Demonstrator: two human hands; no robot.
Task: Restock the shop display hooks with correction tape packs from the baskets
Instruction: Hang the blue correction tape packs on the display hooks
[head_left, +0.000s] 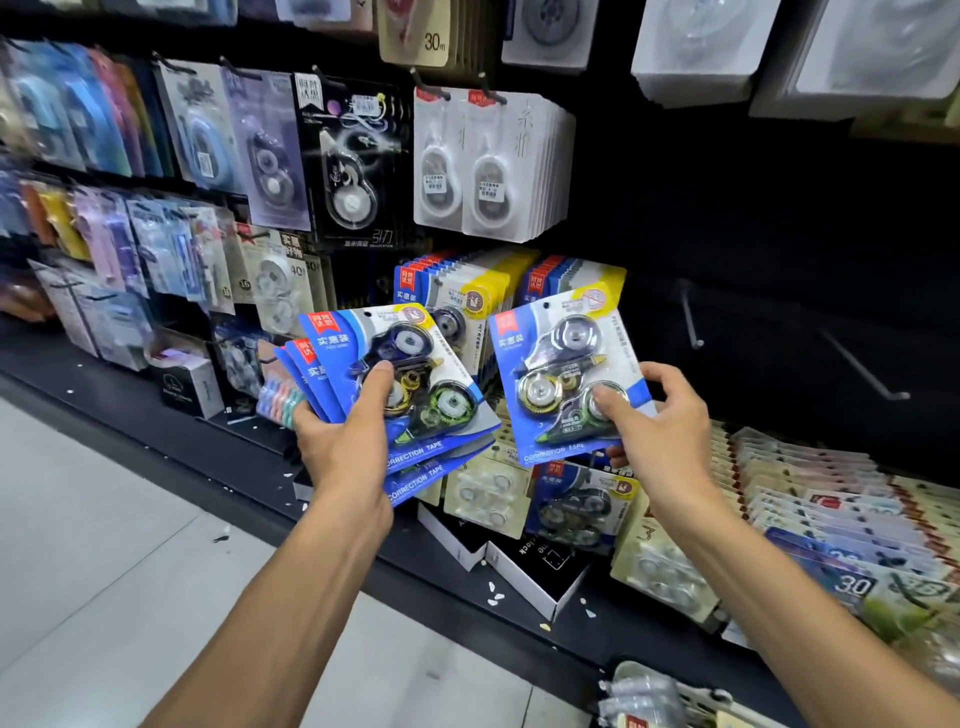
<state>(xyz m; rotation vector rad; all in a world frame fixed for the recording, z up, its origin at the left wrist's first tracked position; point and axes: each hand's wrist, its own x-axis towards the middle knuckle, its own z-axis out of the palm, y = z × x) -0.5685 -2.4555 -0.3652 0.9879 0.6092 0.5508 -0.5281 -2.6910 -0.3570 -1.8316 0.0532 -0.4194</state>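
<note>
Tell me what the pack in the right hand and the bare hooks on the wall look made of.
Pack: glossy printed card backing under a clear moulded plastic blister, judging by the glare over the tape wheels. Hooks: thin grey rods with a dull sheen, probably metal wire, though blur leaves that open.

Both forearms bare, no sleeves on left hand (340, 441) or right hand (662, 421).

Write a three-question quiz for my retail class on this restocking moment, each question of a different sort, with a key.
1. True or false: the right hand holds one blue pack.
2. What does the left hand hold? A) a fanned stack of blue packs B) a basket C) nothing
3. Fill in: the two bare hooks stick out to the ___ of the hanging blue packs.

Key: 1 true; 2 A; 3 right.
</note>
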